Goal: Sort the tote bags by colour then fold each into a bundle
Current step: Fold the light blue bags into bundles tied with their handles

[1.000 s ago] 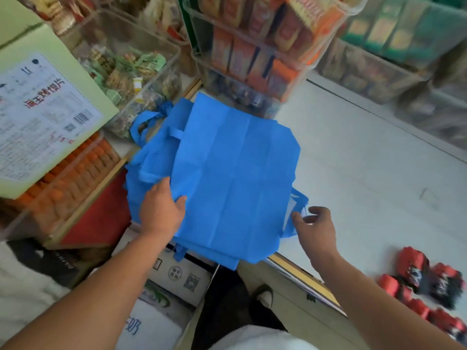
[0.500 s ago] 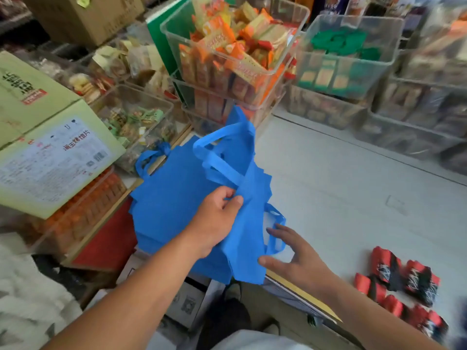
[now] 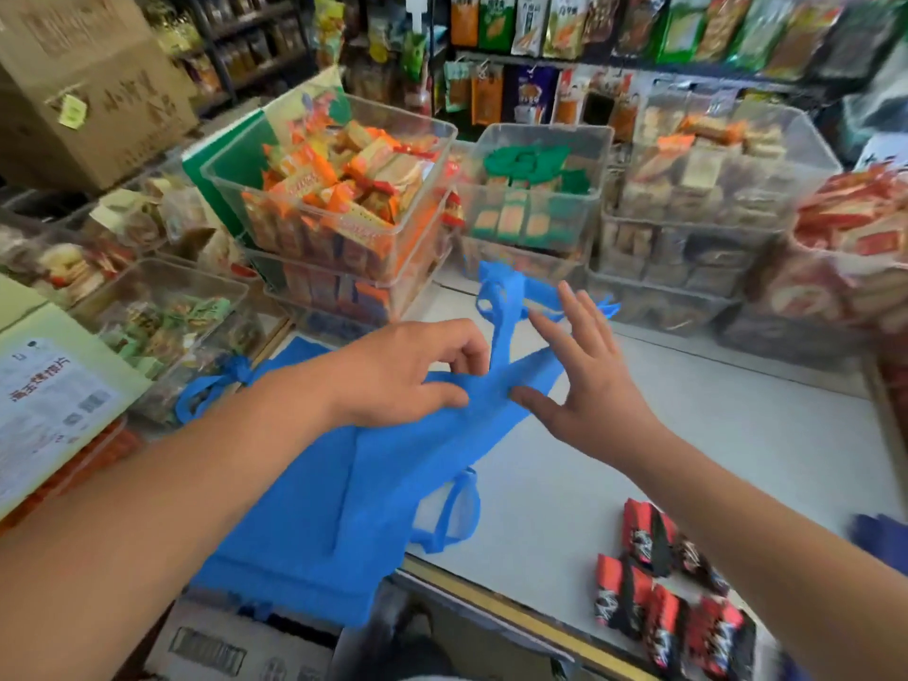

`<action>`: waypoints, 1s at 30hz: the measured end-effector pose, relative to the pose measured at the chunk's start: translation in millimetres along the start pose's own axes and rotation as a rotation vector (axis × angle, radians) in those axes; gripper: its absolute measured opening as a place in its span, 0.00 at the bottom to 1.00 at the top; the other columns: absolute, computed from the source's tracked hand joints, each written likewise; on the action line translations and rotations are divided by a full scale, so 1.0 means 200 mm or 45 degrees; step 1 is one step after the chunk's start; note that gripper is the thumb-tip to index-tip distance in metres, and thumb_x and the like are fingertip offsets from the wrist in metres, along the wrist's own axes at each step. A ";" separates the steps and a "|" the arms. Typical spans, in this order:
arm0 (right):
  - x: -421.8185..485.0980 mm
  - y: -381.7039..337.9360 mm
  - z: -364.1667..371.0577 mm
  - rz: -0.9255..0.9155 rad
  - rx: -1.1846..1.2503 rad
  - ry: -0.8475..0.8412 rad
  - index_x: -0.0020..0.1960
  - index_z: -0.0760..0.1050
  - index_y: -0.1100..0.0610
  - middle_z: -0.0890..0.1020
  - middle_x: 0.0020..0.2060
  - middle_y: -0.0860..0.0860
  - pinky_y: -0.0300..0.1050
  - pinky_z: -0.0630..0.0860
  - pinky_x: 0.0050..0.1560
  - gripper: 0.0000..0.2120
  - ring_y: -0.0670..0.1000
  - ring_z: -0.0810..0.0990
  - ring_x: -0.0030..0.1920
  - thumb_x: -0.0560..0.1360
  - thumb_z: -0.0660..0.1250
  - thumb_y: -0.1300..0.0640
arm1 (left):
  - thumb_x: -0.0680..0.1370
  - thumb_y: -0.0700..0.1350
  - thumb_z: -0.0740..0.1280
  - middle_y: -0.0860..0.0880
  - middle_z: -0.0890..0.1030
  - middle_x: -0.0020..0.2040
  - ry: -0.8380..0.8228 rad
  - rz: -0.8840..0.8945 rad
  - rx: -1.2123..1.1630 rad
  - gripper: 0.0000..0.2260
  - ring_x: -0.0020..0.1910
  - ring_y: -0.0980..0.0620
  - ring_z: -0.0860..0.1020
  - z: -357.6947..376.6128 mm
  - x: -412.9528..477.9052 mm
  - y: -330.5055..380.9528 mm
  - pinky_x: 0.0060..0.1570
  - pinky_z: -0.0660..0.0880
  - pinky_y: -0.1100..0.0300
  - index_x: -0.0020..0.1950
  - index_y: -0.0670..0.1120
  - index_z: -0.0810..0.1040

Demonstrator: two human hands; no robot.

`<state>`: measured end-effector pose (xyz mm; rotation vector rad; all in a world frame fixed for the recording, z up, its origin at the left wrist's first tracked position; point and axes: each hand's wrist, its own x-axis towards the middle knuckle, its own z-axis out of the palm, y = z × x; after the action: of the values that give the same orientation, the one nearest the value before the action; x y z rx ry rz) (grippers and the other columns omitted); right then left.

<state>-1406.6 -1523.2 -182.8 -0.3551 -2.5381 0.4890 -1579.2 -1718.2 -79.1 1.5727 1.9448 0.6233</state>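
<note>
A stack of blue tote bags (image 3: 314, 513) lies on the white counter (image 3: 737, 435), overhanging its near left corner. The top blue bag (image 3: 496, 410) is stretched away from me, its handles (image 3: 501, 297) reaching toward the bins. My left hand (image 3: 408, 376) pinches this top bag's fabric between curled fingers and thumb. To its right, my right hand (image 3: 584, 380) has its fingers spread straight, with the thumb touching the same bag. Red and black folded bundles (image 3: 663, 582) lie at the counter's near right.
Clear plastic bins of snacks line the back: orange packets (image 3: 344, 189), green items (image 3: 535, 189), more bins (image 3: 712, 189) to the right. A labelled green box (image 3: 54, 400) and a cardboard box (image 3: 88, 81) stand at left. Shelves of goods rise behind.
My left hand has lifted the top blue bag off the stack and carried it forward over the counter. My right hand has moved up from the counter's edge to the bag, fingers spread.
</note>
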 end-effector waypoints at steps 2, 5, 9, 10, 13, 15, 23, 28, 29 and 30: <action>0.01 0.04 0.01 0.043 -0.068 0.105 0.75 0.70 0.60 0.63 0.79 0.60 0.63 0.63 0.76 0.34 0.64 0.62 0.79 0.76 0.68 0.41 | 0.76 0.43 0.75 0.59 0.82 0.50 0.056 -0.038 0.072 0.13 0.53 0.61 0.80 -0.02 0.11 -0.09 0.58 0.75 0.61 0.53 0.55 0.76; 0.02 0.14 0.11 0.278 -0.135 0.107 0.74 0.70 0.62 0.66 0.77 0.63 0.63 0.69 0.72 0.33 0.66 0.67 0.75 0.76 0.71 0.45 | 0.74 0.47 0.77 0.57 0.82 0.46 0.127 -0.139 0.278 0.11 0.48 0.54 0.80 -0.02 0.37 -0.25 0.50 0.77 0.53 0.51 0.54 0.76; -0.13 0.30 0.32 0.547 -0.224 -0.118 0.72 0.74 0.61 0.71 0.73 0.64 0.67 0.72 0.68 0.29 0.69 0.70 0.72 0.75 0.75 0.50 | 0.78 0.47 0.71 0.51 0.79 0.45 0.086 -0.051 0.726 0.05 0.49 0.45 0.78 0.05 0.78 -0.44 0.41 0.64 0.54 0.51 0.52 0.76; -0.19 0.33 0.38 0.586 -0.207 -0.184 0.71 0.75 0.60 0.72 0.73 0.63 0.67 0.73 0.67 0.28 0.69 0.70 0.72 0.76 0.74 0.48 | 0.78 0.46 0.69 0.49 0.80 0.46 0.077 -0.024 0.829 0.04 0.49 0.44 0.77 0.07 0.88 -0.50 0.41 0.61 0.55 0.51 0.51 0.76; -0.33 0.39 0.53 0.619 -0.174 -0.330 0.72 0.75 0.56 0.72 0.73 0.61 0.66 0.75 0.66 0.27 0.67 0.71 0.72 0.77 0.72 0.45 | 0.75 0.39 0.71 0.48 0.81 0.50 0.098 0.070 1.089 0.10 0.55 0.43 0.77 0.14 1.17 -0.70 0.49 0.64 0.52 0.52 0.51 0.77; -0.35 0.45 0.60 0.620 -0.238 -0.378 0.74 0.74 0.54 0.69 0.76 0.62 0.64 0.73 0.68 0.28 0.67 0.69 0.75 0.77 0.72 0.45 | 0.73 0.35 0.72 0.46 0.77 0.65 0.157 0.065 1.118 0.18 0.69 0.42 0.72 0.19 1.29 -0.81 0.70 0.62 0.43 0.59 0.48 0.77; -0.32 0.56 0.85 0.708 -0.413 -0.692 0.78 0.68 0.47 0.62 0.80 0.59 0.64 0.63 0.75 0.36 0.64 0.60 0.79 0.76 0.50 0.32 | 0.79 0.59 0.69 0.48 0.74 0.72 -0.457 0.001 0.652 0.19 0.71 0.45 0.72 0.62 0.80 -1.22 0.67 0.72 0.49 0.63 0.48 0.80; -0.32 0.56 0.98 0.601 -0.651 -0.642 0.71 0.75 0.50 0.74 0.72 0.56 0.67 0.68 0.70 0.25 0.62 0.70 0.73 0.78 0.66 0.38 | 0.61 0.63 0.81 0.45 0.82 0.64 -0.404 0.043 0.884 0.28 0.62 0.43 0.82 0.73 0.58 -1.46 0.59 0.81 0.46 0.55 0.48 0.85; -0.34 0.56 0.99 0.640 -0.610 -0.638 0.68 0.77 0.50 0.75 0.71 0.57 0.67 0.70 0.68 0.23 0.62 0.72 0.72 0.77 0.70 0.41 | 0.62 0.57 0.83 0.44 0.84 0.60 -0.350 0.067 0.846 0.22 0.59 0.42 0.83 0.74 0.57 -1.50 0.55 0.82 0.46 0.50 0.47 0.85; -0.35 0.57 0.99 0.649 -0.585 -0.602 0.64 0.80 0.50 0.76 0.69 0.58 0.67 0.73 0.66 0.20 0.62 0.74 0.70 0.75 0.74 0.44 | 0.66 0.51 0.83 0.44 0.85 0.55 -0.302 0.078 0.775 0.16 0.56 0.41 0.84 0.75 0.58 -1.51 0.53 0.83 0.46 0.45 0.45 0.84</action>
<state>-1439.4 -1497.7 -418.8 -1.1985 -3.0051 0.1665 -1713.9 -1665.0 -405.2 1.9557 2.0095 -0.1615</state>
